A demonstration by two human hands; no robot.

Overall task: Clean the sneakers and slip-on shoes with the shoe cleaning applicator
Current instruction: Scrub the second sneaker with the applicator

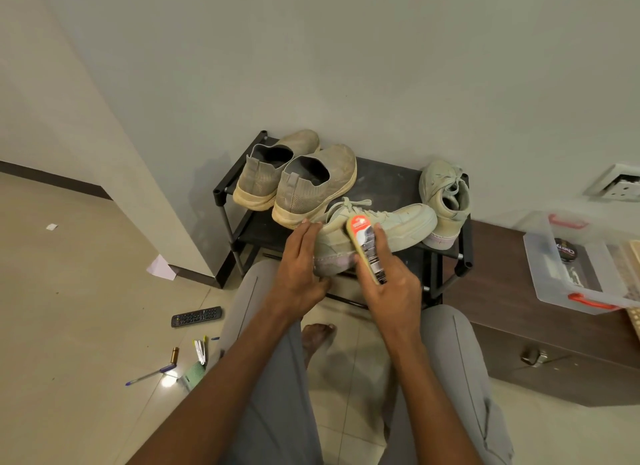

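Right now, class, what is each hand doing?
Left hand: open, fingers flat against the sneaker.
Right hand: holding the applicator on that sneaker.

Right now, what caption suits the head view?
Right hand rubs applicator on sneaker steadied by left hand.

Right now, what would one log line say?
right hand: holds applicator on sneaker | left hand: steadies heel | slip-ons: waiting
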